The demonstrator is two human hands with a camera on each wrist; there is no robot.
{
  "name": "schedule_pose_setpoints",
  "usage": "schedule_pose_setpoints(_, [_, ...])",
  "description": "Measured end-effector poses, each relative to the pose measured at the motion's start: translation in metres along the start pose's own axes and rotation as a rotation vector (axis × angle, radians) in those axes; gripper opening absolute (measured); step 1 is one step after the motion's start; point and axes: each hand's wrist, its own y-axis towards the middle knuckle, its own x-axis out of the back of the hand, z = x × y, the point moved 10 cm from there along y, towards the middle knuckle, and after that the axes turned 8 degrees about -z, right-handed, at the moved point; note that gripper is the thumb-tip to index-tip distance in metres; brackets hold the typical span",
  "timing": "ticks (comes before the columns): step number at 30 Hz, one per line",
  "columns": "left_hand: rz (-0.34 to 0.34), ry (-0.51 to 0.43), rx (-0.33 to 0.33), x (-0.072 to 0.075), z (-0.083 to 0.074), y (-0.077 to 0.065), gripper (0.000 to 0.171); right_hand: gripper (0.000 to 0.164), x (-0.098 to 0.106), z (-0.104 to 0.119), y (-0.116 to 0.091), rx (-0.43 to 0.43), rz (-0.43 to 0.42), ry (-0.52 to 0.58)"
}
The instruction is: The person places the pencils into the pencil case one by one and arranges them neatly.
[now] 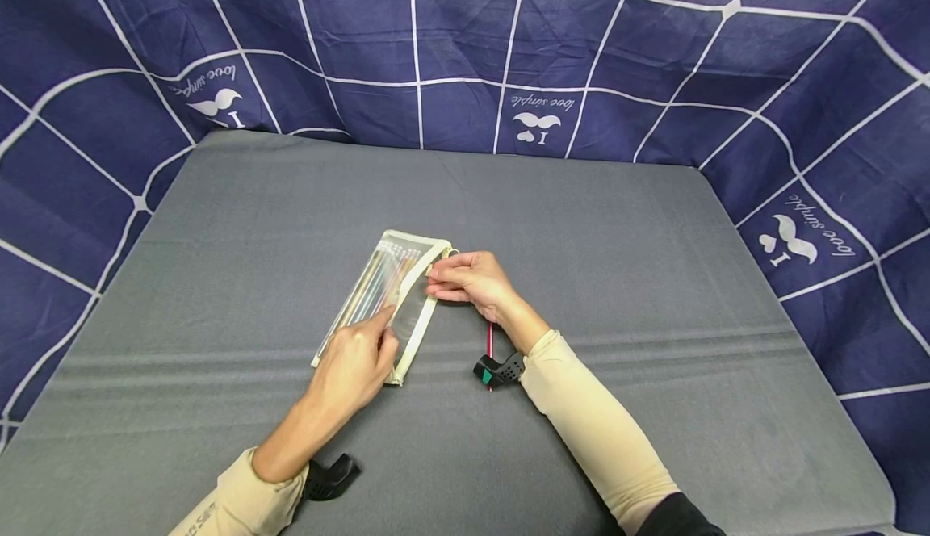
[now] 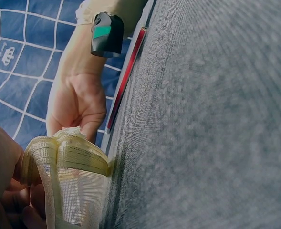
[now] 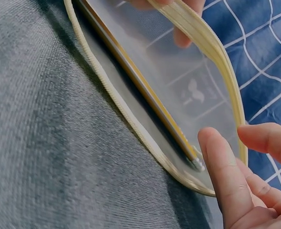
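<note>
A clear pouch with pale yellow zip edging (image 1: 414, 342) lies aslant on the grey table, its mouth gaping. Several slim pencils (image 1: 369, 286) with whitish ends lie side by side inside it. My left hand (image 1: 356, 362) grips the zip edge partway along, index finger stretched out over it. At the far right corner, my right hand (image 1: 475, 282) holds the rim between thumb and fingers. The right wrist view shows a gold-coloured pencil (image 3: 145, 88) through the opening. Part of the zip is hidden behind the fingers.
A thin red pencil (image 1: 490, 338) lies on the grey table (image 1: 617, 278) beneath my right wrist. Black wrist-camera mounts (image 1: 500, 370) sit on both wrists. A blue curtain with white grid lines (image 1: 465, 43) hangs around the back and sides.
</note>
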Motion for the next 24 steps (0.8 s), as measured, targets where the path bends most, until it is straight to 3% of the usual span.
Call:
schedule_pose_setpoints(8, [-0.003, 0.002, -0.001, 0.000, -0.001, 0.000, 0.033, 0.030, 0.004, 0.004, -0.001, 0.019, 0.022, -0.064])
schedule_pose_setpoints(13, [0.000, -0.001, -0.001, -0.001, -0.001, 0.000, 0.034, 0.025, 0.010, 0.008, -0.002, 0.045, 0.007, -0.088])
schedule_pose_setpoints(24, [-0.010, 0.003, -0.016, 0.000, -0.002, -0.001, 0.034, 0.012, 0.039, 0.025, 0.001, 0.084, -0.094, -0.145])
